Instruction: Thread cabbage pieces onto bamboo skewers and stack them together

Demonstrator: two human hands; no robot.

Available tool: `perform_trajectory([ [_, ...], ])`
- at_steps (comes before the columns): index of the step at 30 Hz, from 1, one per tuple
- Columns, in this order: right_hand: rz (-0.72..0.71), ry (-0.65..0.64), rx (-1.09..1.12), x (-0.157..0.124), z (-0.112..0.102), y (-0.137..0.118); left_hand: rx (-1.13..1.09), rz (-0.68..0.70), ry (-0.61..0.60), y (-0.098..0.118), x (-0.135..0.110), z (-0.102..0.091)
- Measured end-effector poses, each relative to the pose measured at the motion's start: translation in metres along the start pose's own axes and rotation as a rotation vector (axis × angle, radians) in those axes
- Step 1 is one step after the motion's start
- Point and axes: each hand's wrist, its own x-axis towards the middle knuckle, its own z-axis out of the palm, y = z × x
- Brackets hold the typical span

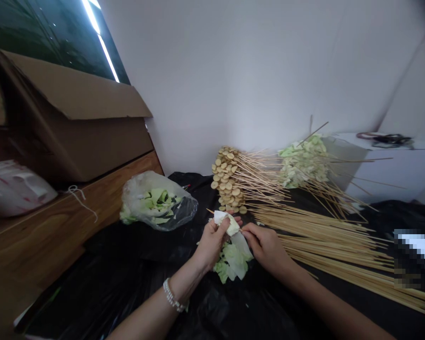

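My left hand (208, 244), with a white beaded bracelet at the wrist, is closed on a pale piece of cabbage leaf (231, 226). A thin wooden skewer tip (209, 211) pokes out beyond that leaf. On the other side of the leaf, the fingertips of my right hand (269, 248) pinch together on what appears to be the skewer's shaft, mostly hidden by the fingers. Just below both hands lie loose cabbage pieces (233, 262). Long bare skewers (326, 231) are spread out to the right of my right hand.
Beyond my hands lies a stack of skewers threaded with round pale slices (228, 177). Skewered cabbage (302, 163) is heaped behind, at right. A clear plastic bag (136, 196) of cabbage pieces stands left on black plastic sheeting (141, 274). A cardboard box (102, 146) sits far left.
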Motion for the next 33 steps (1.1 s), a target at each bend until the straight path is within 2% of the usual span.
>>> perform_trajectory([
  [9, 0.005, 0.015, 0.005, 0.001, 0.001, 0.0, 0.133, -0.008, -0.091, -0.009, 0.002, -0.004],
  [13, 0.021, 0.095, -0.033, 0.005, -0.011, 0.003, 0.256, 0.111, -0.161, 0.005, 0.004, -0.01],
  [15, 0.049, 0.17, -0.066, 0.006, -0.019, 0.006, 0.422, 0.187, -0.147, 0.013, 0.006, -0.015],
  [17, 0.066, 0.218, -0.094, 0.007, -0.025, 0.011, 0.695, 0.253, -0.118, 0.016, 0.006, -0.019],
  [20, 0.064, 0.216, -0.108, 0.006, -0.027, 0.015, 1.085, 0.351, -0.135, 0.01, 0.006, -0.024],
  [23, 0.034, 0.185, -0.11, 0.005, -0.023, 0.016, 1.254, 0.402, -0.121, -0.002, 0.006, -0.025],
  [28, 0.023, 0.168, -0.118, 0.004, -0.019, 0.014, 1.254, 0.35, -0.048, -0.006, 0.007, -0.023],
  [33, 0.06, 0.174, -0.108, 0.004, -0.022, 0.015, 0.868, 0.323, 0.087, 0.005, 0.016, -0.031],
])
